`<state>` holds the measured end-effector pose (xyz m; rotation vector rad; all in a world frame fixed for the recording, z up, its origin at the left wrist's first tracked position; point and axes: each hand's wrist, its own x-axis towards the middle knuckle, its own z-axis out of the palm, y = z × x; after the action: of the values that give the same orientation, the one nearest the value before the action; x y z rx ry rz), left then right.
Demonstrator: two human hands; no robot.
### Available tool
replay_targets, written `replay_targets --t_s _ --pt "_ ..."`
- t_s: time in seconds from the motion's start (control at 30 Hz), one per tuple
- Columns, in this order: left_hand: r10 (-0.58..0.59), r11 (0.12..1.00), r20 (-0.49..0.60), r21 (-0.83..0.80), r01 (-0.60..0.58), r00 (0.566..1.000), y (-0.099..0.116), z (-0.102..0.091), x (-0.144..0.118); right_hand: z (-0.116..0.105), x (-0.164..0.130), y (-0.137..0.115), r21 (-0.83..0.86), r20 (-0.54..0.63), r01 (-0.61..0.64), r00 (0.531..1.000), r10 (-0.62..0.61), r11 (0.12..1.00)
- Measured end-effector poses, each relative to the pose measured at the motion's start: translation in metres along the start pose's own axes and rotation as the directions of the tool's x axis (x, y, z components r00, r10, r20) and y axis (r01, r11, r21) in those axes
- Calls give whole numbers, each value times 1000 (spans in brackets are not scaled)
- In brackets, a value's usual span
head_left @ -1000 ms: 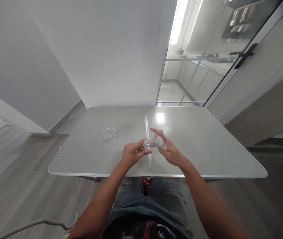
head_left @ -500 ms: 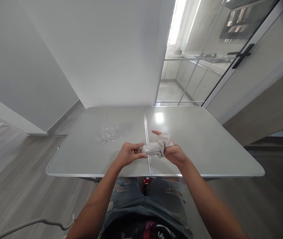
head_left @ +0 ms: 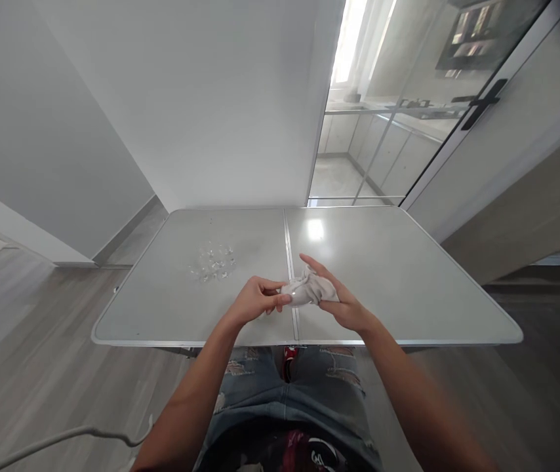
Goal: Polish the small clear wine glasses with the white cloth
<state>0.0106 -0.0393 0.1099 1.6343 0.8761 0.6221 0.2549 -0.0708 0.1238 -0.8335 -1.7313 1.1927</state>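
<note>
From the head-worn camera, looking forward and down: a person stands at the near edge of a pale grey tabletop (head_left: 408, 282) with rounded corners and a metal rim, both bare forearms reaching in from the bottom. The two hands face each other just above the near middle of it, close but apart, linked by what they hold. The left hand (head_left: 255, 300) pinches a small clear vessel (head_left: 294, 297) between thumb and fingers; the vessel lies tilted on its side, a bright glint on its surface. The right hand (head_left: 351, 309) grips a crumpled white cloth (head_left: 317, 288) against its palm, with one finger stretched out toward the far side. The cloth meets the vessel; whether it is inside or wrapped around cannot be told for certain. On the left half, farther off than the left hand and well apart from it, stands a tight cluster of clear glassware (head_left: 214, 263), too small and see-through to count. A metal seam (head_left: 288, 246) runs from near to far through the middle. Beyond rises a plain white wall (head_left: 211, 111); at far right is a glass door (head_left: 373, 154) with a black handle (head_left: 481, 105). Ripped blue jeans (head_left: 284, 403) show below.
</note>
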Motion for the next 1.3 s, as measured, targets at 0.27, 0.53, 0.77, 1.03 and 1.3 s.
replay_targets --t_s 0.27,0.53,0.77,1.03,1.3 --pt "-137 956 123 -243 164 983 2 0 5 -23 6 6 -426 325 222 942 -81 877" --pt "-81 983 -168 -176 51 982 -4 9 14 -4 10 25 -196 -86 79 992 -98 977" --pt "-79 982 -167 -182 48 983 -9 8 15 5 11 19 230 -263 -48 959 110 972" --pt "70 993 -382 -62 -101 922 -18 18 17 7 17 44 523 -650 148 706 281 840" --pt "257 942 -536 324 -86 804 -28 45 28 47 21 36 748 -348 73 889 297 660"
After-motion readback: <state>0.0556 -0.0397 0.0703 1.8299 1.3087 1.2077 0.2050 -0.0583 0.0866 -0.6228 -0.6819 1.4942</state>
